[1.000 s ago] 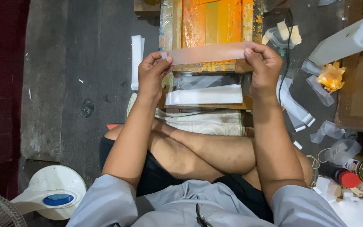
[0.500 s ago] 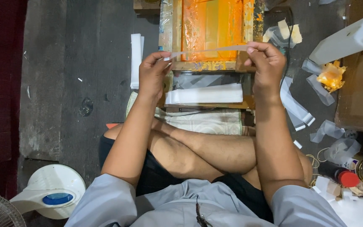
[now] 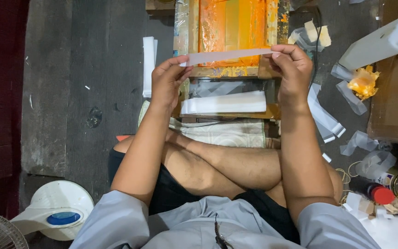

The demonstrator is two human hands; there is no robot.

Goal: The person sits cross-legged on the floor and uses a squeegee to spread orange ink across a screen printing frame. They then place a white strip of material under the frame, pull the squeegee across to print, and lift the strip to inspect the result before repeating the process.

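Left hand (image 3: 169,83), right hand (image 3: 291,69) pinch ends of white strip (image 3: 229,55); since a second ago strip turned near edge-on, lifted above orange screen frame (image 3: 231,27).

The strip (image 3: 229,56) looks like thin, matt, pale plastic or paper, faintly translucent. The screen frame (image 3: 229,27) behind it is worn wood with glossy orange ink smeared over its mesh. The floor (image 3: 70,92) is rough, dull grey concrete, and the fan base (image 3: 54,214) is smooth white plastic.

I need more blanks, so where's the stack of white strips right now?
In the head view, the stack of white strips lies on the floor just below the orange-stained frame, between the person's forearms.
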